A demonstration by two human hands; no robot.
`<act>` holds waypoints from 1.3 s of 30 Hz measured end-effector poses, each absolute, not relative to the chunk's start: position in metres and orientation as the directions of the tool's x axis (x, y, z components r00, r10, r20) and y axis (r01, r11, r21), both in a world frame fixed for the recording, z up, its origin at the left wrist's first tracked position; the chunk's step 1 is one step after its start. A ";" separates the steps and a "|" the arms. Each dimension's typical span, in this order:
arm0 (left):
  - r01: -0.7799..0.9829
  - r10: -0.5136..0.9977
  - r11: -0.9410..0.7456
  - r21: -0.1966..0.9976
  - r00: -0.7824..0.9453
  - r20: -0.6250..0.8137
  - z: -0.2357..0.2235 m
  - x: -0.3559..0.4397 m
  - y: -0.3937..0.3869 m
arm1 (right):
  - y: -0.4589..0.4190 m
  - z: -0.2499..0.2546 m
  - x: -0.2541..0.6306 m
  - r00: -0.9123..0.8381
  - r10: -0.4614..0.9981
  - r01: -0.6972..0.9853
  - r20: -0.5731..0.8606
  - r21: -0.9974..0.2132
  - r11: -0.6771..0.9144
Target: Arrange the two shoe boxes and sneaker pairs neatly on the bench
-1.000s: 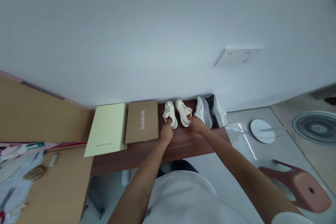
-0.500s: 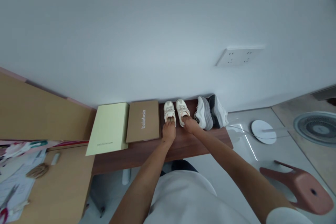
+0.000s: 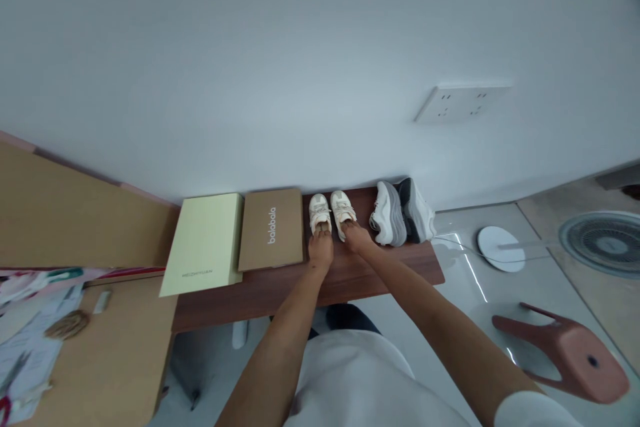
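Observation:
Two small cream sneakers stand side by side on a dark wooden bench [image 3: 350, 277], toes toward the wall. My left hand [image 3: 321, 248] grips the heel of the left cream sneaker [image 3: 319, 211]. My right hand [image 3: 356, 238] holds the heel of the right cream sneaker [image 3: 342, 208]. Both hands are closed around the heels. A brown shoebox [image 3: 271, 229] printed "balabala" lies just left of the shoes, and a pale green shoebox [image 3: 205, 243] lies beside it.
A pair of grey and white sneakers [image 3: 400, 212] lies on its side at the bench's right end. A wooden desk [image 3: 115, 353] with papers is at left. A pink stool [image 3: 565, 353], a white disc [image 3: 500, 248] and a fan [image 3: 600, 243] are on the floor at right.
The two cream sneakers were splayed apart; both hands have pushed them back toward the wall and a little left, so they now stand parallel and close together.

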State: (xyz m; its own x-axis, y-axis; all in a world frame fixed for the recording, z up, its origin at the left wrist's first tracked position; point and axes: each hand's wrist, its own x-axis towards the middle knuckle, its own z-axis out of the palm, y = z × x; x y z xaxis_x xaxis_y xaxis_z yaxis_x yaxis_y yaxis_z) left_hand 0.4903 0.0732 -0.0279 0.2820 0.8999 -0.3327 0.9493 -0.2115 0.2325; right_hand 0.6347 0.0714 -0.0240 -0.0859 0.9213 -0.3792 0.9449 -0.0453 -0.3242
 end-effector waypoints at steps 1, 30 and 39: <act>0.950 0.901 -0.212 0.230 0.281 -0.331 -0.029 0.490 0.073 | 0.071 -0.025 0.634 -0.085 0.920 0.945 -0.382 -0.323 -0.047; 0.768 0.791 -0.267 0.583 0.520 -0.323 -0.047 0.610 0.042 | -0.003 -0.019 0.863 0.436 0.860 0.821 -0.265 -0.274 -0.501; 0.814 0.765 -0.117 0.569 0.439 -0.471 -0.075 0.644 0.045 | -0.004 -0.047 0.924 0.298 0.810 0.839 -0.504 -0.267 -0.475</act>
